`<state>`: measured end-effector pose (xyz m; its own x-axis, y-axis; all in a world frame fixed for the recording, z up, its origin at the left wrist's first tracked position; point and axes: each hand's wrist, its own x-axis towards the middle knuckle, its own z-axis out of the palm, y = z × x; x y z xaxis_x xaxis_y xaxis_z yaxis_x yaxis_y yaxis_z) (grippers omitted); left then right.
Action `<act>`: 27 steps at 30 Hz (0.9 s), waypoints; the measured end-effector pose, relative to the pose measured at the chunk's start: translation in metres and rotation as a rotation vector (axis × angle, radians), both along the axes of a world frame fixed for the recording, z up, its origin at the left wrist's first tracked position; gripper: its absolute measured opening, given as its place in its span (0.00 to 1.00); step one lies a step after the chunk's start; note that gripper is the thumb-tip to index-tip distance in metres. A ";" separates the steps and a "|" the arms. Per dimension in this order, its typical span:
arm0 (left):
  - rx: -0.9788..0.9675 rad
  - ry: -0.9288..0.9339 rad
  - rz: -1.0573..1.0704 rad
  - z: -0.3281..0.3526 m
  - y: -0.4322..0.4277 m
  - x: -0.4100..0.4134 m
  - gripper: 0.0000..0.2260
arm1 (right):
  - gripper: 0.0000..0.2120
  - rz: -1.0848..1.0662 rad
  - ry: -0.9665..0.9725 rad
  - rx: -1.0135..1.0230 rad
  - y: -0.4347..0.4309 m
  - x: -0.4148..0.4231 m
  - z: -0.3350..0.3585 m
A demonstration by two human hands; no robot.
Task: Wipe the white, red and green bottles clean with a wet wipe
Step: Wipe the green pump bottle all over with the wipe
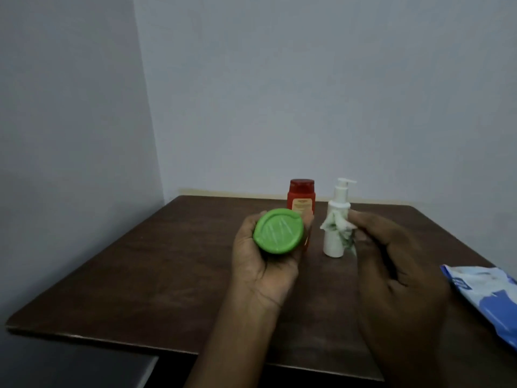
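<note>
The green bottle (278,231) is lying in the left hand (263,264), raised above the desk (167,275), its flat round cap facing the camera and its body hidden behind the cap and palm. The fingers and thumb are curling round its sides just below the cap. It is looking like smooth, stiff plastic, probably light. Once damp it is likely to turn slippery, so gripping the body and leaving the cap free for wiping seems the safer hold. Faint pale streaks are showing across the cap.

The right hand (397,264) is pinching a crumpled wet wipe (333,224) at its fingertips, just to the right of the green cap. The wipe is soft and limp, bunching into folds with greenish marks on it. It is going to need pressing flat against the plastic to clean well.

The white bottle (340,203), a slim pump type, is standing upright behind the wipe. Whether the wipe is touching it cannot be told. Tall and narrow, it is likely to tip easily. The red bottle (300,200) is standing just to its left, partly hidden by the left hand. A blue and white wipe packet (486,298) is lying at the desk's right edge.
</note>
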<state>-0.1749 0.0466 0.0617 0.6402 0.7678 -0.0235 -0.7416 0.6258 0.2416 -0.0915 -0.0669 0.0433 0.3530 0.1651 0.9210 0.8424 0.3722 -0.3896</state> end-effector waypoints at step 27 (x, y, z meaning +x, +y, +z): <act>0.035 0.342 0.066 -0.034 -0.022 0.000 0.23 | 0.07 -0.122 -0.345 -0.321 0.012 -0.035 -0.026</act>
<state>-0.1747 0.0246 0.0275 0.5489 0.8113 -0.2010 -0.6528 0.5664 0.5030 -0.1267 -0.0553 0.0176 0.0706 0.4362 0.8971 0.9725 0.1699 -0.1591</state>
